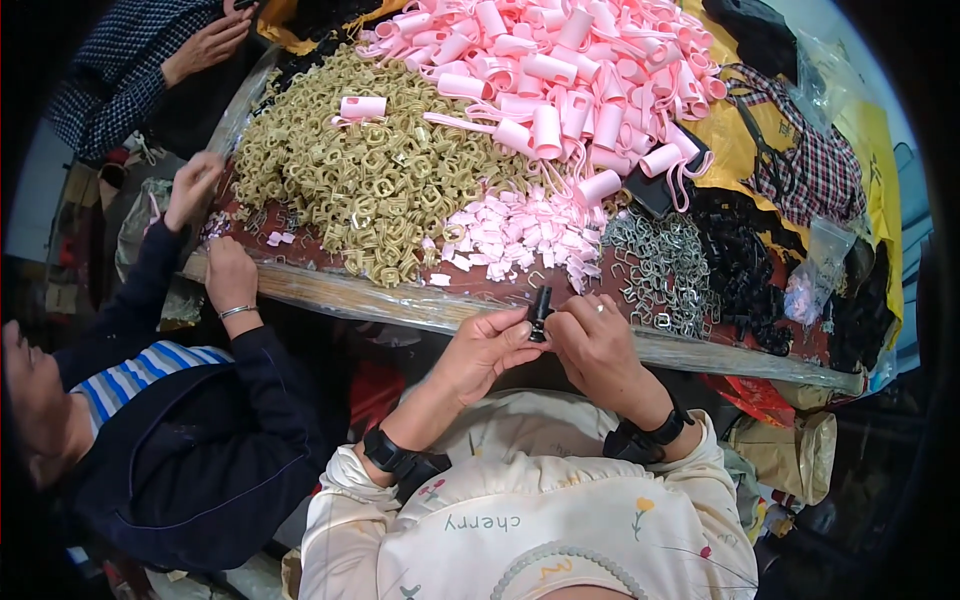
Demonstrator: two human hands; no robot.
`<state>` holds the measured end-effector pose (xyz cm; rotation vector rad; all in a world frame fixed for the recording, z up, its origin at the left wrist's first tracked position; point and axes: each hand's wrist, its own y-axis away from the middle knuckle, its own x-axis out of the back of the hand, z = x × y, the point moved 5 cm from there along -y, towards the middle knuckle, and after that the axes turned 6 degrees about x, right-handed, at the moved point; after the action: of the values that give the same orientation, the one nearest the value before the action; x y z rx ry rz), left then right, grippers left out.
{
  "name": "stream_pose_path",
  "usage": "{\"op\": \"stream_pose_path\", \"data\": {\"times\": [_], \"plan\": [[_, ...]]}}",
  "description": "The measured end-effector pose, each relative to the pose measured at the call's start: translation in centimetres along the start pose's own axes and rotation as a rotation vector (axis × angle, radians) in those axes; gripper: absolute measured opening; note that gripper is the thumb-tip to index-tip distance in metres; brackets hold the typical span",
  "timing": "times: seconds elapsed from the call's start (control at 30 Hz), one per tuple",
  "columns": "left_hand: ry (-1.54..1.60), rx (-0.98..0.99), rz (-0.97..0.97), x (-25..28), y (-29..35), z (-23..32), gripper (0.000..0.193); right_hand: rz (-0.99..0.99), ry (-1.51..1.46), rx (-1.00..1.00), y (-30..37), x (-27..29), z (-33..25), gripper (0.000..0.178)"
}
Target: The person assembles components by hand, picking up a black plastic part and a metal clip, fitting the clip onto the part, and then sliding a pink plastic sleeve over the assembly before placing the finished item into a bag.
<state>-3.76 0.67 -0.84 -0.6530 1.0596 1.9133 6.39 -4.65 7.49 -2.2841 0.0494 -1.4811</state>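
Note:
In front of my chest, at the near edge of the table, I hold a small black plastic piece (542, 302) between both hands. It points up and away, and its exact kind is unclear. My left hand (487, 352) pinches its lower end between thumb and fingers. My right hand (598, 345) closes on the same piece from the other side, its fingertips partly hidden. Just beyond my hands lie small pale pink pieces (505, 235). Silver bent-wire loops (655, 262) are heaped beyond my right hand, with black plastic parts (738, 258) farther right.
Khaki square rings (350, 190) and pink tubes with straps (590, 75) form large piles behind. A dark phone (655, 190) and scissors (768, 150) lie at right, near a clear bag (818, 262). A co-worker's hand (232, 275) is at left; another person's hand (208, 48) is farther back.

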Motion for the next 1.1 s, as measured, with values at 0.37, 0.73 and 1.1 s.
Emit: {"op": "stream_pose_path", "data": {"times": [0.37, 0.73, 1.1], "plan": [[0.134, 0.051, -0.071, 1.1, -1.0, 0.1, 0.029, 0.055, 0.015, -0.023, -0.6, -0.8, 0.4, 0.014], [-0.044, 0.015, 0.000, 1.2, -1.4, 1.1, 0.030, 0.055, -0.139, -0.002, -1.1, -1.2, 1.5, 0.014], [-0.020, -0.295, 0.193, 4.8, 1.0, 4.6, 0.024, -0.095, -0.935, -0.261, -4.8, -5.9, 5.4, 0.014]]}}
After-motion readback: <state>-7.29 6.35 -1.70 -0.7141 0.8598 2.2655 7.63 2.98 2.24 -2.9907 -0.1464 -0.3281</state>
